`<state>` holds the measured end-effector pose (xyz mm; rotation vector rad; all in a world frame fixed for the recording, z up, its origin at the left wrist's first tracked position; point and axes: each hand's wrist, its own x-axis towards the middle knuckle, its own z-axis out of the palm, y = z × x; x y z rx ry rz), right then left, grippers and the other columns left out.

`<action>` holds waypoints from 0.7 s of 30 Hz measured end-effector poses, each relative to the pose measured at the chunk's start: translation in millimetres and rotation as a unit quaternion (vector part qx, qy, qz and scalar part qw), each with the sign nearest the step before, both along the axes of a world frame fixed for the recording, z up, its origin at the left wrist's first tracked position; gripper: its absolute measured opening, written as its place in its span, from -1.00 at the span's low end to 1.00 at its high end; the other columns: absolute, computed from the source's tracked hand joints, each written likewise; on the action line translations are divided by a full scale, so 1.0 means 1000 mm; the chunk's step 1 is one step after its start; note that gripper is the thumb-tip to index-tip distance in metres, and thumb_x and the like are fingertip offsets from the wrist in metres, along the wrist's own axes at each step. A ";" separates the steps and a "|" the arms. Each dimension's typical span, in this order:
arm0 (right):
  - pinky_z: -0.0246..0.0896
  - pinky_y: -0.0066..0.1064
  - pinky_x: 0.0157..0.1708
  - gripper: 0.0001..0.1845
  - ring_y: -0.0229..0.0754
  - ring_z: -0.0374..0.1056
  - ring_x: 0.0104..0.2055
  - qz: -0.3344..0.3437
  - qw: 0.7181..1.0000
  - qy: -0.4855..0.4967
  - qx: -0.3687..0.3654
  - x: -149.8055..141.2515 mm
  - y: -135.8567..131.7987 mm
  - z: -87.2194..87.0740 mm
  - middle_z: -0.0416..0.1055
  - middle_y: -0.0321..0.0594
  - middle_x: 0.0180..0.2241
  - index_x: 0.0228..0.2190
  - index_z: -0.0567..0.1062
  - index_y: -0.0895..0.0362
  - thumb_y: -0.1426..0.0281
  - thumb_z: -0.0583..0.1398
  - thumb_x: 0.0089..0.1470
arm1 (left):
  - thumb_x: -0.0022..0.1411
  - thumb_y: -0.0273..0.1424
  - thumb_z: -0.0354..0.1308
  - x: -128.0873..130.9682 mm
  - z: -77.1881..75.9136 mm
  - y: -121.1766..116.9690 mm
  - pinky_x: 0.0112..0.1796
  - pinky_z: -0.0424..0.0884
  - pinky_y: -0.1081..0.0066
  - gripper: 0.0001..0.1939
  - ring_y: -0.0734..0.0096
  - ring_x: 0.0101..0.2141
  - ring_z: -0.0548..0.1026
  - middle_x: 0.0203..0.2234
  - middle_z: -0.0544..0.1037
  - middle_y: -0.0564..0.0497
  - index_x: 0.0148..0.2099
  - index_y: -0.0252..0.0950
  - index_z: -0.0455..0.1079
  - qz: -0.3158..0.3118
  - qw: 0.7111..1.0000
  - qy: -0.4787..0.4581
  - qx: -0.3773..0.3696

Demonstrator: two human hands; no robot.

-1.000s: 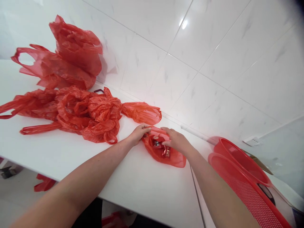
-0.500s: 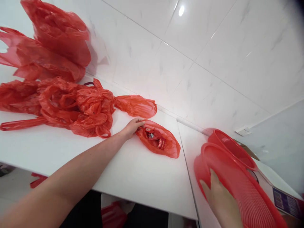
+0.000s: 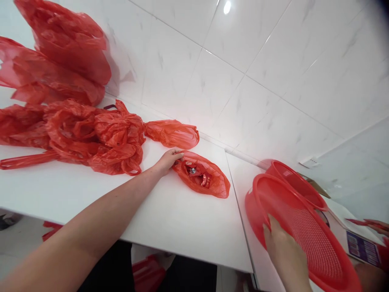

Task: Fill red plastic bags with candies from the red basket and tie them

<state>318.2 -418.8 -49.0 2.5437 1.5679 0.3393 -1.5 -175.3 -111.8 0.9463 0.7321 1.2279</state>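
My left hand [image 3: 170, 159] pinches the left rim of a red plastic bag [image 3: 217, 184], which lies on the white table with its mouth spread apart. Inside the bag are several small red-wrapped packets [image 3: 199, 174]; what they contain is hidden. Over at the right, my right hand [image 3: 281, 237] grips the near rim of a red perforated plastic basket [image 3: 316, 239], thumb and fingers closed around the edge. The basket is tilted and shows its inside, where nothing lies in the visible part.
A second red basket [image 3: 299, 182] stands behind the first. Crumpled red plastic bags [image 3: 100, 134] cover the table's left part. A box with a purple label [image 3: 361, 247] is at the right, near another person's hand [image 3: 378, 226]. A tiled wall [image 3: 237, 97] runs behind.
My right hand has left the plastic bag, moved right and taken hold of the basket's rim, tilting the basket. My left hand stays at the bag. Another person's hand has appeared at far right.
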 end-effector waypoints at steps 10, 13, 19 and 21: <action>0.28 -0.27 -0.17 -0.35 -0.02 0.30 0.00 0.169 0.945 0.210 0.184 -0.065 0.060 -0.020 0.16 0.00 0.13 0.17 0.08 0.13 0.11 0.00 0.10 | -0.07 -0.30 0.31 -0.004 0.006 -0.002 -0.62 0.15 0.59 -0.65 0.64 -0.65 0.31 -0.54 0.45 0.06 -0.25 -0.33 0.33 0.000 1.000 -0.016 -0.001; 0.25 -0.23 -0.28 -0.20 0.08 0.33 -0.09 0.060 0.932 0.306 0.182 -0.066 0.093 -0.039 0.17 0.17 0.09 0.13 0.13 0.24 0.05 0.12 -0.05 | -0.08 -0.32 0.33 -0.007 0.013 -0.007 -0.52 0.28 0.57 -0.48 0.58 -0.51 0.41 -0.31 0.50 -0.03 -0.05 -0.26 0.27 -0.026 0.999 -0.032 0.016; 0.20 -0.34 -0.48 -0.70 -0.10 0.38 -0.42 0.061 0.855 0.494 0.144 -0.048 0.145 -0.014 0.40 -0.17 -0.51 -0.46 0.41 0.13 0.13 0.14 -0.07 | -0.10 -0.42 0.36 -0.010 0.020 -0.012 -0.34 0.38 0.45 -0.09 0.53 -0.33 0.44 0.09 0.23 -0.13 0.23 -0.03 -0.03 -0.057 0.996 -0.034 0.051; 0.22 -0.42 -0.50 -0.68 -0.22 0.37 -0.45 0.100 0.788 0.582 0.176 -0.046 0.154 0.016 0.42 -0.25 -0.46 -0.38 0.40 0.10 0.10 0.13 -0.04 | -0.07 -0.40 0.34 -0.011 0.019 -0.011 -0.33 0.36 0.44 -0.09 0.50 -0.29 0.43 0.09 0.23 -0.15 0.25 -0.03 -0.05 -0.060 0.996 -0.007 0.062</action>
